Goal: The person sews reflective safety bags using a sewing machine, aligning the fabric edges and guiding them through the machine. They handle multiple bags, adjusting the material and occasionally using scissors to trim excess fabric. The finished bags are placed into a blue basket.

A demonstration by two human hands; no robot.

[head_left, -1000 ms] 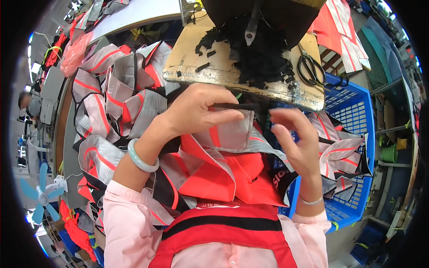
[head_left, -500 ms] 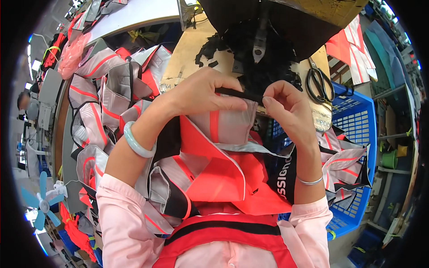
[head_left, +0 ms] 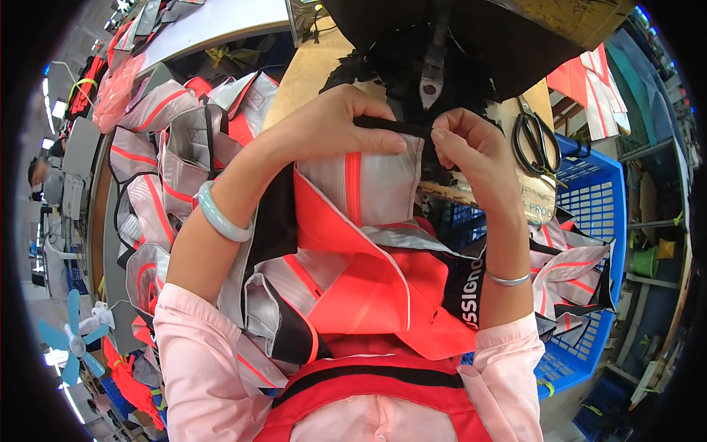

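My left hand (head_left: 331,127) is closed on a black fabric strip (head_left: 398,127), thumb below and fingers above it. The strip runs along the top edge of a grey and coral-red fabric piece (head_left: 387,188). At the strip's right end, my right hand (head_left: 471,151) pinches it between thumb and fingertips. The rest of the fabric hangs down over my lap in coral-red, grey and black folds. Just beyond my hands, a metal machine part with a hole in its tip (head_left: 431,87) points down over black scraps. The left fingertips are partly hidden behind the strip.
Black-handled scissors (head_left: 536,144) lie on the wooden board to the right. A blue plastic basket (head_left: 593,353) there holds grey and coral pieces. More sewn pieces (head_left: 158,210) are heaped at my left. Above my hands hangs a dark machine cover (head_left: 501,51).
Both hands have moved slightly up and away from me with the strip, closer to the metal machine part. The fabric piece has risen with them. The grip looks the same.
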